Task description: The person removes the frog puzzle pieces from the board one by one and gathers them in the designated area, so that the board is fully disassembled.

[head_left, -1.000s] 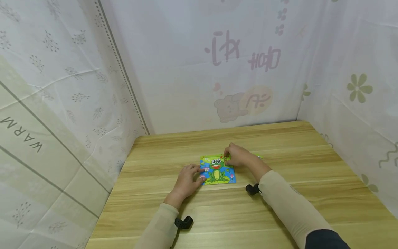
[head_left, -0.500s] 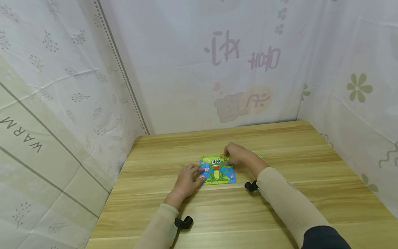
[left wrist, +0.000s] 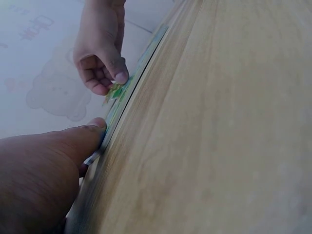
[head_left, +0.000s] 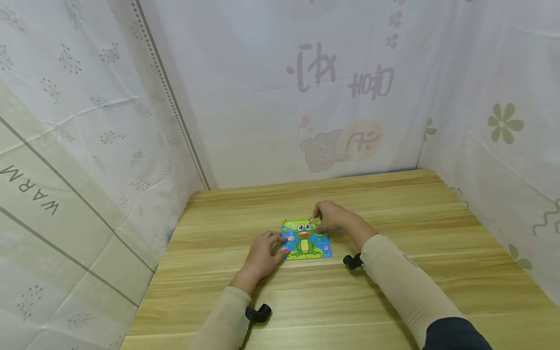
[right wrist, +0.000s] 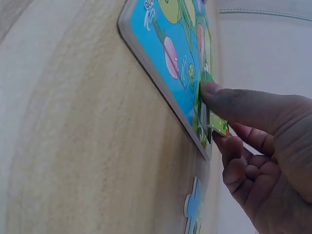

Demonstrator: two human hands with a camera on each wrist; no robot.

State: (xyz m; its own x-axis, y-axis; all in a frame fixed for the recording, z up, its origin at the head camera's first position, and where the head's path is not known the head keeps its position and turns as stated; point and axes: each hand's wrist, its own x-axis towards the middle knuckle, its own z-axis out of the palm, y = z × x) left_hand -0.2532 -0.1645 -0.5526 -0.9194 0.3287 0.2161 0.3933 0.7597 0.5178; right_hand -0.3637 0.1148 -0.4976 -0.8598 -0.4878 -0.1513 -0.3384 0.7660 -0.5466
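A jigsaw puzzle board [head_left: 306,245] with a smiling green frog on blue lies flat on the table. My left hand [head_left: 262,255] rests at its left edge, fingers and thumb touching the board; the left wrist view shows that thumb [left wrist: 90,136] against the edge. At the board's upper right corner, my right hand [head_left: 332,216] pinches a small green jigsaw piece [right wrist: 218,123] between thumb and fingers. The piece is tilted over an opening in the picture in the right wrist view. Whether it touches the board I cannot tell.
Past the right hand lies a loose blue jigsaw piece [right wrist: 194,207]; a green bit [head_left: 366,220] shows behind the right wrist. The wooden table [head_left: 306,301] meets printed cloth walls [head_left: 271,97] at the back and sides. Each wrist carries a black camera [head_left: 259,313].
The right hand has shifted very slightly left, and the pinched piece shows a little more beyond the fingertips. The left hand and the board have stayed put.
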